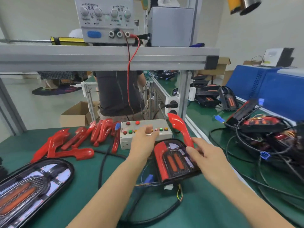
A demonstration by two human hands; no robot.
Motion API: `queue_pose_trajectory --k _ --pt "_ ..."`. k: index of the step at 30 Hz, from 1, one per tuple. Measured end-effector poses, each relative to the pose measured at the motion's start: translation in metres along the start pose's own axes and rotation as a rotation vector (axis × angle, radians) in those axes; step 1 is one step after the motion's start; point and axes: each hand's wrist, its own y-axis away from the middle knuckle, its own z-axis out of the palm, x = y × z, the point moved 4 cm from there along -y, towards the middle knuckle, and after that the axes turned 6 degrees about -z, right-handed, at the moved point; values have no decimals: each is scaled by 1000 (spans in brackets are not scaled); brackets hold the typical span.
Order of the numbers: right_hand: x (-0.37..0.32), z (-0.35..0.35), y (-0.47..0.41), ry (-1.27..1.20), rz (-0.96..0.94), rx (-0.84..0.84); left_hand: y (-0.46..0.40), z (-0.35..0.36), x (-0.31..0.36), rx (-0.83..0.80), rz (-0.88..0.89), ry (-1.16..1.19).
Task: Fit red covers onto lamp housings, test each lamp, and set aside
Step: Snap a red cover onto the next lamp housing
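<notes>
A person works at a green-matted bench [92,178], both bare forearms reaching forward. The left hand [144,137] rests on a grey button box [144,134], its fingers loosely curled over the row of coloured push buttons; which button it touches cannot be told. The right hand [204,155] grips the lower end of a long red cover [181,129], which stands tilted up and away from the lamp housing [176,162] lying on the mat just under that hand. A first red cover already sits along the housing's left edge, beside two orange strips inside it. Coloured wires and a blue connector [148,177] trail from the housing's near end. A heap of loose red covers [79,142] lies to the left of the button box, and a second, uncovered housing [31,188] lies at the near left corner. To the right, a tangle of lamps with cables [266,134] is piled on the mat. A bench power supply [105,18] sits on the shelf above.
</notes>
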Motion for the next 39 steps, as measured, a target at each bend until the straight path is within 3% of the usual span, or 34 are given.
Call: queue_pose_trajectory --k 2,4,6,12,15,18,21,28,32,36,39 --pt "11 -6 0 202 28 -80 -15 -7 -16 -40 -132 -153" --pt "17 -5 2 315 47 -163 -18 -2 -32 -180 -342 -145" --pt "16 -2 4 394 28 -234 -19 8 -42 -288 -440 -126" --pt "20 -1 7 389 -4 -311 -20 22 -49 -375 -525 133" --pt "22 -2 8 246 0 -338 -20 21 -52 -415 -591 353" --pt "20 -5 9 124 -23 -348 -18 24 -47 -466 -588 488" --pt "19 -4 10 195 -67 -337 -14 25 -36 -470 -581 502" --pt "11 -4 13 282 -118 -280 -13 25 -25 -452 -598 256" --pt "16 -4 16 334 -127 -251 -11 17 -25 -430 -573 269" --pt "22 -2 17 -131 23 -176 -6 14 -22 -409 -539 307" --pt "12 1 27 119 -143 -105 -4 16 -20 -405 -518 353"
